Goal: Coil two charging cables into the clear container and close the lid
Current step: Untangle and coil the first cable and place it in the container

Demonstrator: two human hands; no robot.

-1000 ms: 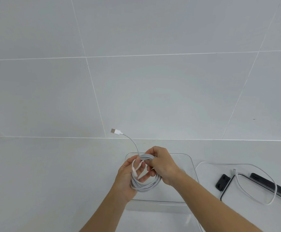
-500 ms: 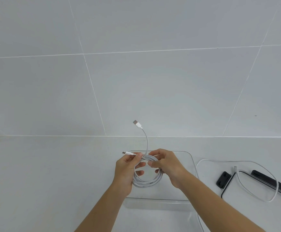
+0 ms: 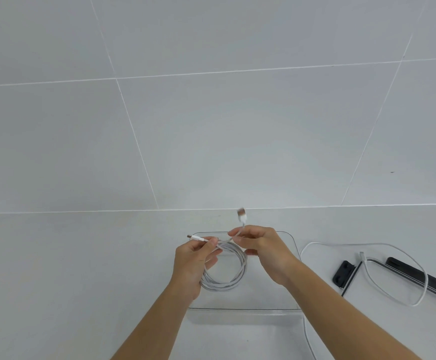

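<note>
A white charging cable (image 3: 227,279) is wound into a round coil above the clear container (image 3: 243,311). My left hand (image 3: 195,261) grips the coil's left side and pinches the small plug end, which points left. My right hand (image 3: 261,245) pinches the other end near the coil's top, with the USB plug (image 3: 242,214) sticking up, blurred. A second white cable (image 3: 393,271) lies in loose loops on the white table to the right, partly over the clear lid with black clips (image 3: 344,272).
The white table meets a tiled white wall just behind the container. The lid's long black edge (image 3: 424,278) runs toward the right border. Part of the second cable trails down along the container's right side (image 3: 305,331).
The right hand has slid up the free end, so less cable stands above it and the USB plug sits lower and further right. The coil has opened wider.
</note>
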